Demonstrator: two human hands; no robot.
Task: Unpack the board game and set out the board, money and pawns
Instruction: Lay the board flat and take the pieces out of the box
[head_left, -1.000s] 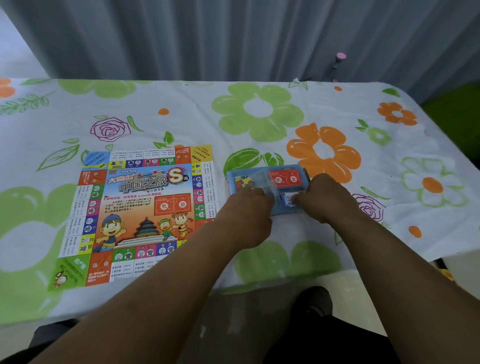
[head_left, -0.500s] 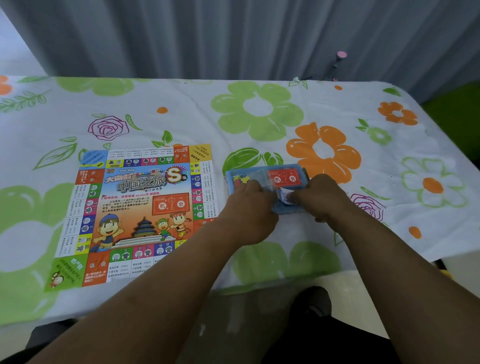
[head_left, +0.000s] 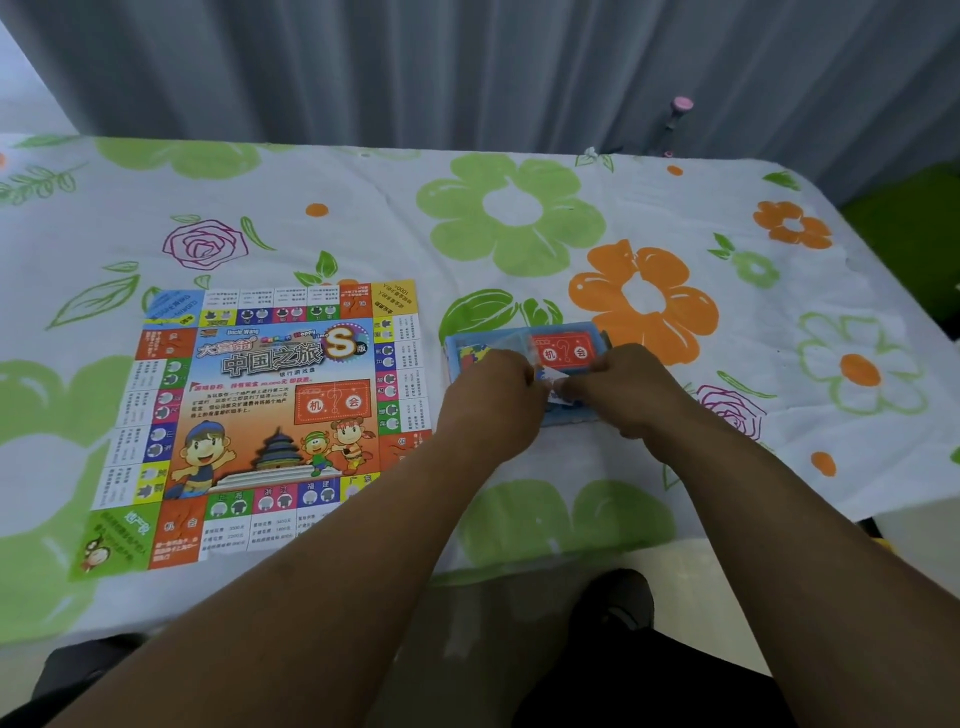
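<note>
The colourful game board (head_left: 260, 415) lies unfolded and flat on the left of the table. To its right sits the small blue game box (head_left: 592, 332), open, with a stack of red cards (head_left: 563, 351) in its right half and coloured pieces under clear plastic in its left half. My left hand (head_left: 493, 400) and my right hand (head_left: 628, 389) are over the box's near side. Between them they pinch a small white and blue packet (head_left: 556, 382) lifted slightly above the box. The near part of the box is hidden by both hands.
A flowered tablecloth (head_left: 519, 234) covers the table, whose front edge runs just below my forearms and whose right edge drops off at far right. Grey curtains hang behind. A pink-topped stand (head_left: 678, 111) rises beyond the far edge.
Both hands have drawn closer together over the box, and the small packet has come up between the fingertips. The board and box have stayed put.
</note>
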